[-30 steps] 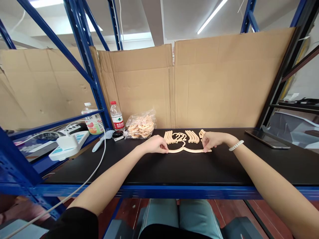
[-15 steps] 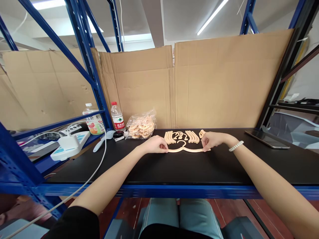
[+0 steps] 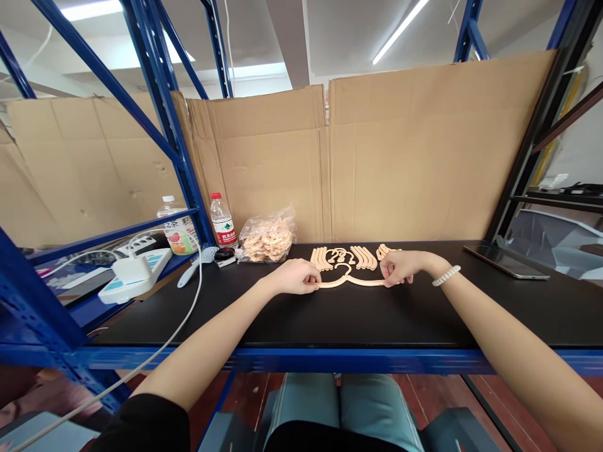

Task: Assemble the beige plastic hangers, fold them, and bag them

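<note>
Well, hardly a shift over this last second! The left hand (image 3: 296, 276) dips a touch lower, the right hand (image 3: 400, 268) keeps its place, and the pale hanger (image 3: 365, 282) stays stretched between them at the black worktop (image 3: 358, 320). Each grip is pinched on an opposite arm of it, hook curving away from the person. Just beyond sit the curved pieces (image 3: 321, 258) and hook pieces (image 3: 337, 252), untouched. Looks like a small adjustment of the hold, I'd judge, rather than a new step; neither side lets go.
</note>
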Available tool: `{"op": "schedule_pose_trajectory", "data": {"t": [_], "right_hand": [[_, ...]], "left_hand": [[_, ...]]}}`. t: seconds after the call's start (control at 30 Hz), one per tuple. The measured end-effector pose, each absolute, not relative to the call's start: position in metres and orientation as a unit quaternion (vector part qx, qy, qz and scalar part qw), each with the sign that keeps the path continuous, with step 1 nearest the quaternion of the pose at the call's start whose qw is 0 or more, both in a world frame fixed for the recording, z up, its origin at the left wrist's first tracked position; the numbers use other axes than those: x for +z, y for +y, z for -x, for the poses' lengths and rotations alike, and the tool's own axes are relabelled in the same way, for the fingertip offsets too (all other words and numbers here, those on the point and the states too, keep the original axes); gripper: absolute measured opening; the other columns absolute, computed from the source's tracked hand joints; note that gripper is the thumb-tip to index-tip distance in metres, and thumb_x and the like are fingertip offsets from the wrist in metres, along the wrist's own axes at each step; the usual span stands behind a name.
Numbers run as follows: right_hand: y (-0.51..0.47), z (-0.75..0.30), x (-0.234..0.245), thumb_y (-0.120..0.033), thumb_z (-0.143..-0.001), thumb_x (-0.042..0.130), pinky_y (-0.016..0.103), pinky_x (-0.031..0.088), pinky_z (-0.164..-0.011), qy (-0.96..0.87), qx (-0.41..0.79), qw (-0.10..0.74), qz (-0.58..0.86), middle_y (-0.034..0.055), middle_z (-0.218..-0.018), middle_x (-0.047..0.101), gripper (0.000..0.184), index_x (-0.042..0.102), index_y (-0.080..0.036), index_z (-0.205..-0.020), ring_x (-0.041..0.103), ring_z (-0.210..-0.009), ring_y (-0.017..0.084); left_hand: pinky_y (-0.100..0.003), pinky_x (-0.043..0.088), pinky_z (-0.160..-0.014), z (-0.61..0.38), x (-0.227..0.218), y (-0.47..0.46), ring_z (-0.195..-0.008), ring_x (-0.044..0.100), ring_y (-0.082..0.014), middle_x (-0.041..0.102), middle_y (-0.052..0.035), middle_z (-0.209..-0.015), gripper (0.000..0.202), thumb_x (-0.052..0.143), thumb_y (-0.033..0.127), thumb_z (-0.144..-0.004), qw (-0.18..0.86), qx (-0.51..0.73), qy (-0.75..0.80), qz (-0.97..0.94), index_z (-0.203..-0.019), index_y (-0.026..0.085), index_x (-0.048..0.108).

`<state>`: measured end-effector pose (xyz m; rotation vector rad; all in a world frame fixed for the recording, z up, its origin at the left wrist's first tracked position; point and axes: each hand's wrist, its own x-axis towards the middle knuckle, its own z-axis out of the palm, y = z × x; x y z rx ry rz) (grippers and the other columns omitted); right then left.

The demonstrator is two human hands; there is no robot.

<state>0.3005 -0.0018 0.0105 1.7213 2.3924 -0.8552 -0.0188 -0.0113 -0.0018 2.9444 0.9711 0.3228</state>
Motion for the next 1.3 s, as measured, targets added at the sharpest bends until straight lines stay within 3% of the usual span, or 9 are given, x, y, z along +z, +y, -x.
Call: {"op": "schedule_pose_trajectory", "data": {"t": [0.67,1.3], "right_hand": [[0.008,-0.308,0.004,-0.036,-0.062,0.075,0.025,0.053,-0.057,0.757,-0.281,0.006,-0.590,0.0040,-0.074,0.064,0.027,0.061,-0.015,-0.070,0.060,-0.063,0.013],[-0.001,-0.304,0.010,-0.021,-0.065,0.074,0.025,0.052,-0.055,0.753,-0.266,0.012,-0.602,0.0025,-0.070,0.063,0.017,0.059,-0.014,-0.071,0.059,-0.059,0.012]], "left_hand": [[-0.020,0.038,-0.056,0.025,-0.009,0.005,-0.070,0.062,-0.0129,0.069,-0.0003,-0.081,0.010,0.064,0.025,-0.081,0.013,0.127,0.342,-0.931,-0.080,0.021,0.073],[-0.021,0.045,-0.063,0.032,-0.012,0.015,-0.071,0.066,-0.0145,0.072,-0.0011,-0.078,0.016,0.066,0.033,-0.079,0.094,0.192,0.372,-0.903,-0.082,0.019,0.074]]}}
